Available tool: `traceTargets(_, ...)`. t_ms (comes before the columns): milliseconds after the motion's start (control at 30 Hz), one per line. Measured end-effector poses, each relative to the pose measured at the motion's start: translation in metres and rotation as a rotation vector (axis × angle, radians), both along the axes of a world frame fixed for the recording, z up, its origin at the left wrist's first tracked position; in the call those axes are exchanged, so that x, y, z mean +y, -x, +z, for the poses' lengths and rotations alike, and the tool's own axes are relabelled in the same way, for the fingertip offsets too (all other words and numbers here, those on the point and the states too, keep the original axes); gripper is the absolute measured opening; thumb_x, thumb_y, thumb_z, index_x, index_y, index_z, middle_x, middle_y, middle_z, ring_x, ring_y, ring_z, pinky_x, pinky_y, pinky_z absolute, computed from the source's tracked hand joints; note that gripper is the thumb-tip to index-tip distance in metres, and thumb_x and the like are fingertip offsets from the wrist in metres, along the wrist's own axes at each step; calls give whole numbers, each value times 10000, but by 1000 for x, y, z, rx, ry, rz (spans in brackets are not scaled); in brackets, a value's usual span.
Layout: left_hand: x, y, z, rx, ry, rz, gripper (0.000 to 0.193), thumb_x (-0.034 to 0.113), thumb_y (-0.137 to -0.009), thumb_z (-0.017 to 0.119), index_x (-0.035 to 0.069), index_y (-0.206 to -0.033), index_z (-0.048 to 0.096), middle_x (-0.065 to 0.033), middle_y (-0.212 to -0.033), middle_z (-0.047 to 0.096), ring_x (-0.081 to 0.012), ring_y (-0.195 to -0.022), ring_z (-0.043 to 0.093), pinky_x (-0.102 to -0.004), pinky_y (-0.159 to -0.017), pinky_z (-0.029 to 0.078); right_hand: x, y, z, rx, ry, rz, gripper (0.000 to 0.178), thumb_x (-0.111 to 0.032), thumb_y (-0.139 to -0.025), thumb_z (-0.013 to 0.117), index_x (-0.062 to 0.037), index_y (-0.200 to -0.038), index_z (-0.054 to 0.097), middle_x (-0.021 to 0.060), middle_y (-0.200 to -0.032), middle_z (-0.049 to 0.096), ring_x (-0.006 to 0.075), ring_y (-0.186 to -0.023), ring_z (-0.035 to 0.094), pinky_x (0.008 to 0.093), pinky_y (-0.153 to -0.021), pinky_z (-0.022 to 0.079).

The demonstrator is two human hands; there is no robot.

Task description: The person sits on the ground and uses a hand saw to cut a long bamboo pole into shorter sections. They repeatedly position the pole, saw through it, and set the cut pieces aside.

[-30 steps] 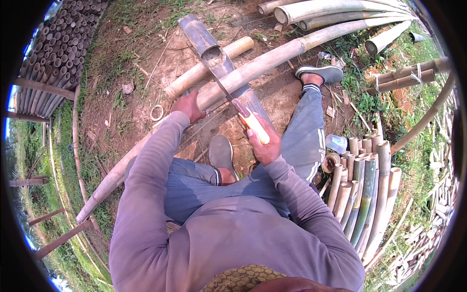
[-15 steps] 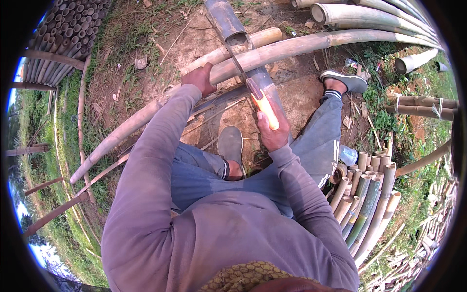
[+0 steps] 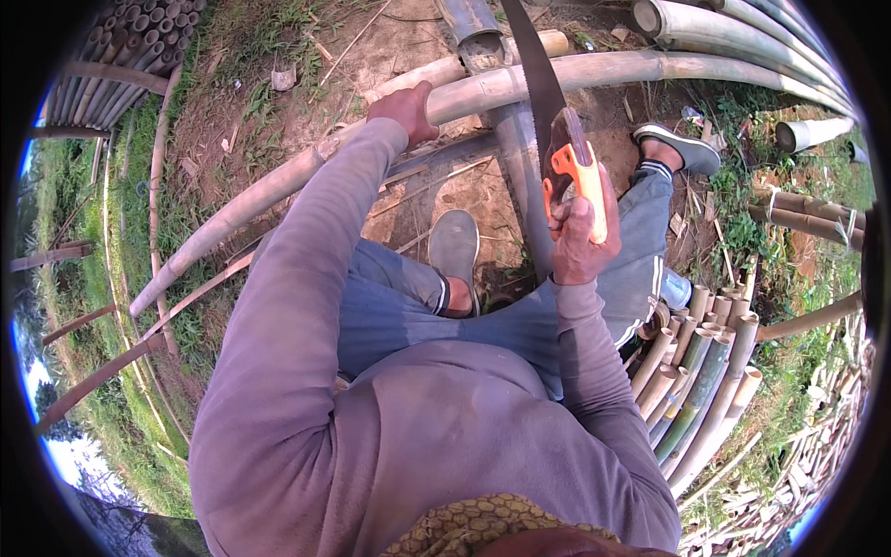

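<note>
A long, pale bamboo pole runs across in front of me, from the lower left to the upper right. My left hand is wrapped around it left of the middle. In my right hand is a handsaw, gripped by its orange handle. The blade points away from me, its flat side showing and its toothed edge on the left. It passes over the pole in view; whether they touch I cannot tell. Under the pole lie a shorter bamboo length and a wide grey piece reaching toward me.
Several thick bamboo poles lie at the far right. Cut bamboo lengths stand bundled by my right leg, near a clear plastic container. More bamboo is stacked at the far left. My shoes rest on bare earth.
The saw has come up off the pole and moved right, its blade turning to show its flat side. My left hand keeps its hold on the pole.
</note>
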State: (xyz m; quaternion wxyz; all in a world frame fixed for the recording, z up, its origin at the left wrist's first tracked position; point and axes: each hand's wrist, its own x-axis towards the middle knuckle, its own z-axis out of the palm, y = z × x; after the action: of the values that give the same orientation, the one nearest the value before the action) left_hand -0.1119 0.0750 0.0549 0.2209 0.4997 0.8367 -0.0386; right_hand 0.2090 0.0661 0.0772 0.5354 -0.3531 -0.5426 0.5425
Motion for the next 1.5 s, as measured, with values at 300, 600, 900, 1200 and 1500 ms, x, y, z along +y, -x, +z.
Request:
traceTargets(300,7,4,-13,64,-3,-16,909,477,-735,855,151,-1506,502,-213,-1250,739,-387,-1165,715,-468,-1017,554,-4,-50,-53,-693,-490,-452,724,10,-879,704,56,-1548,430,262,-1458,569,429,-1399,538,475,-1164,442)
traceTargets(600,9,29,-35,-81,-129,-110,844,419,-730,898,20,-1400,574,-235,-1213,743,-344,-1125,736,-406,-994,557,61,-41,-120,-1153,-191,-243,687,-125,-862,727,-275,-1512,561,68,-1151,648,274,-1174,636,486,-1015,430)
traceTargets(900,29,75,-37,-652,105,74,960,512,-752,926,7,-1478,554,-185,-1325,690,-304,-1235,653,-412,-1104,480,81,-9,-113,-1068,-244,22,776,-453,-848,803,-91,-1476,528,200,-1406,536,360,-1347,510,504,-1158,401)
traceTargets(1200,51,34,-16,-483,90,-118,942,424,-697,928,-12,-1451,571,-205,-1294,711,-286,-1204,680,-373,-1069,503,171,76,-112,-1123,301,594,1268,-614,-687,905,18,-1600,292,281,-1456,590,409,-1315,629,469,-1110,518)
traceTargets(1500,25,15,37,-354,39,-150,906,411,-715,899,-12,-1445,571,-219,-1245,733,-311,-1148,722,-388,-1019,546,149,70,-89,-1020,103,491,1195,-559,-672,898,37,-1569,379,314,-1348,651,437,-1244,661,471,-1075,525)
